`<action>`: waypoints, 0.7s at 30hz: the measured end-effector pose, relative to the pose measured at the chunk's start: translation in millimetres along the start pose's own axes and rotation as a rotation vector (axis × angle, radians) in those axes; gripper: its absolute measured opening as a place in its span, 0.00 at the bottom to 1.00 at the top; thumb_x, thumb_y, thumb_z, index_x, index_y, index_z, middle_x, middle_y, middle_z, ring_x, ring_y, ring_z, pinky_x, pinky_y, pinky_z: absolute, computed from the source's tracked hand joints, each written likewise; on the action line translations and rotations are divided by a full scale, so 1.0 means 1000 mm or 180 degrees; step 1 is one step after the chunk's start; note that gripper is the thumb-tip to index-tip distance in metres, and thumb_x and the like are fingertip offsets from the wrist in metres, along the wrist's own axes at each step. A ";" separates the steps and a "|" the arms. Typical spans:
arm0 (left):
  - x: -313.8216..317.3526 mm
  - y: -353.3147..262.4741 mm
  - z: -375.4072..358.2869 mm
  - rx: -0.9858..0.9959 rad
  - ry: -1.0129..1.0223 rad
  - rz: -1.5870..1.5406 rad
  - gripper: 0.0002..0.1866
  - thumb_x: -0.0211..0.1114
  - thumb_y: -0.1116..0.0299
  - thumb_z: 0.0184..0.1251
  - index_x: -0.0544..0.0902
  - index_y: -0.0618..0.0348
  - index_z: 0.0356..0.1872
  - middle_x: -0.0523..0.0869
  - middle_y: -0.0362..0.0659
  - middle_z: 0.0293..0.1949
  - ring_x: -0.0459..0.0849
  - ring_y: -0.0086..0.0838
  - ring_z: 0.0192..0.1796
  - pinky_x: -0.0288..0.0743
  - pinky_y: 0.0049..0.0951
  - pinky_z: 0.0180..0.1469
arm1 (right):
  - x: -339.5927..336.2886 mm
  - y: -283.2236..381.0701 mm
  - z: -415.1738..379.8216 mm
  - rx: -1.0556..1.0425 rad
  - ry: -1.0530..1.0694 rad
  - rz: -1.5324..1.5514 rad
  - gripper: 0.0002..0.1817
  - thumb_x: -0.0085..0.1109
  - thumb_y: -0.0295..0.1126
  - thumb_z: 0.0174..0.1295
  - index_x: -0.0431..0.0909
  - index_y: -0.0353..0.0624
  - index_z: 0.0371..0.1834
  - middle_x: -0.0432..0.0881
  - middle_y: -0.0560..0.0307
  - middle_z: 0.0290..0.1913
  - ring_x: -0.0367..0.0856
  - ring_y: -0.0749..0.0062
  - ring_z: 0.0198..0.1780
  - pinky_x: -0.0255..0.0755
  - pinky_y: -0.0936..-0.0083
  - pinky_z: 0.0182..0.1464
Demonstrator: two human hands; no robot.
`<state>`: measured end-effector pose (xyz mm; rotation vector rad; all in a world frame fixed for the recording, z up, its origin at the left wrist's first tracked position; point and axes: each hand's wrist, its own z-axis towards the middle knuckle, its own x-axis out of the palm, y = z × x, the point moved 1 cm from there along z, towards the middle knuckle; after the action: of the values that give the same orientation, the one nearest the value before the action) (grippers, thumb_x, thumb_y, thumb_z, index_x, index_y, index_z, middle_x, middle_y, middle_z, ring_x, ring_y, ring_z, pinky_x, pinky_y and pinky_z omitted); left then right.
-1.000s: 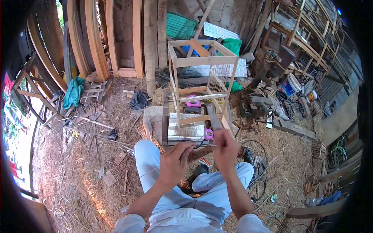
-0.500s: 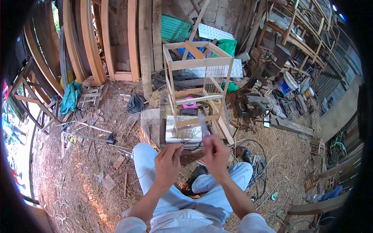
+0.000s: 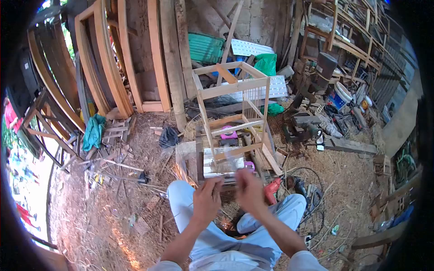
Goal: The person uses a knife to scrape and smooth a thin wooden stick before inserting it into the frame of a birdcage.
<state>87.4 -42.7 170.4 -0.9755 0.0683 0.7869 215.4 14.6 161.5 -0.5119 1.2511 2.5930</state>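
My left hand (image 3: pixel 207 201) is closed in a pinch on a thin strip (image 3: pixel 171 220), which trails out toward the lower left. My right hand (image 3: pixel 251 194) is closed around a knife (image 3: pixel 231 158), its pale blade pointing up and smeared by motion. Both hands are close together above my lap. Just beyond them stands an open wooden frame (image 3: pixel 235 87) with thin upright rods along its right side. Below the frame lie a white-topped wooden block (image 3: pixel 217 165), a pink tape measure (image 3: pixel 228 133) and another pink item (image 3: pixel 249 167).
A red power tool (image 3: pixel 272 191) lies beside my right knee, near a black cable (image 3: pixel 322 198). Wood shavings and scraps cover the ground (image 3: pixel 95 212). Long timber frames (image 3: pixel 106 63) lean at the left. A black bag (image 3: pixel 169 137) lies left of the wooden frame.
The view has shifted, so the scene appears farther right and lower. The knife blade has blurred and tilted leftward. The red power tool shows more fully beside my right hand.
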 end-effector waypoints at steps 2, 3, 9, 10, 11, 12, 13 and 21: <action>-0.004 0.002 -0.001 -0.0236 0.0023 -0.0010 0.06 0.62 0.79 0.60 0.78 0.60 0.37 0.83 0.50 0.31 0.83 0.44 0.33 0.75 0.36 0.32 | -0.009 0.001 0.001 0.0155 0.0031 -0.0044 0.01 0.52 0.23 0.62 0.72 0.39 0.35 0.73 0.48 0.23 0.73 0.61 0.23 0.64 0.71 0.26; -0.006 0.005 0.003 -0.0396 0.0085 0.0002 0.06 0.61 0.79 0.60 0.78 0.60 0.38 0.83 0.49 0.31 0.83 0.44 0.33 0.75 0.37 0.33 | -0.013 0.004 0.007 0.0308 -0.0022 -0.0062 0.03 0.52 0.23 0.60 0.72 0.39 0.37 0.76 0.43 0.24 0.79 0.52 0.25 0.68 0.66 0.27; -0.003 0.007 0.008 -0.0348 0.0100 -0.0018 0.05 0.61 0.79 0.60 0.77 0.63 0.37 0.84 0.50 0.31 0.84 0.43 0.33 0.75 0.35 0.33 | -0.010 0.001 0.009 0.0297 0.0430 -0.0029 0.04 0.52 0.21 0.59 0.72 0.39 0.36 0.77 0.43 0.25 0.79 0.47 0.28 0.69 0.63 0.29; -0.003 0.004 0.005 -0.0313 0.0109 -0.0145 0.04 0.61 0.78 0.60 0.77 0.63 0.36 0.83 0.50 0.31 0.84 0.42 0.32 0.75 0.35 0.32 | -0.013 -0.004 0.012 0.0420 0.0149 -0.0022 0.04 0.52 0.21 0.58 0.72 0.39 0.36 0.77 0.43 0.26 0.79 0.47 0.28 0.69 0.62 0.29; -0.002 0.001 0.003 -0.0293 0.0101 -0.0289 0.04 0.61 0.78 0.60 0.77 0.63 0.36 0.83 0.50 0.31 0.84 0.42 0.32 0.75 0.34 0.31 | -0.015 -0.007 0.012 0.0536 -0.0112 -0.0035 0.05 0.52 0.20 0.58 0.73 0.40 0.36 0.77 0.43 0.26 0.79 0.46 0.28 0.69 0.62 0.29; 0.000 0.003 0.003 -0.0321 0.0068 -0.0312 0.04 0.61 0.78 0.60 0.77 0.63 0.36 0.83 0.50 0.31 0.84 0.42 0.32 0.75 0.34 0.31 | -0.002 0.003 0.001 -0.0029 0.0116 -0.0050 0.04 0.52 0.21 0.58 0.73 0.40 0.36 0.76 0.45 0.25 0.78 0.51 0.25 0.69 0.64 0.28; -0.001 0.007 0.004 -0.0375 0.0172 -0.0227 0.04 0.60 0.79 0.61 0.78 0.63 0.37 0.84 0.49 0.30 0.84 0.39 0.32 0.75 0.31 0.33 | -0.005 0.003 0.000 -0.0028 0.0151 -0.0062 0.04 0.52 0.21 0.58 0.73 0.40 0.36 0.76 0.45 0.25 0.78 0.51 0.25 0.69 0.64 0.28; 0.003 0.013 0.006 -0.0409 0.0262 -0.0316 0.03 0.60 0.77 0.62 0.79 0.63 0.36 0.84 0.49 0.29 0.84 0.42 0.30 0.75 0.31 0.30 | 0.002 0.016 0.002 0.0108 0.0437 0.0079 0.04 0.52 0.23 0.61 0.72 0.38 0.38 0.73 0.40 0.21 0.75 0.45 0.22 0.66 0.64 0.24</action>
<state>79.4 -32.7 163.4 -1.1245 0.0405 0.6659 207.9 6.6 173.1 -0.6822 1.3494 2.5904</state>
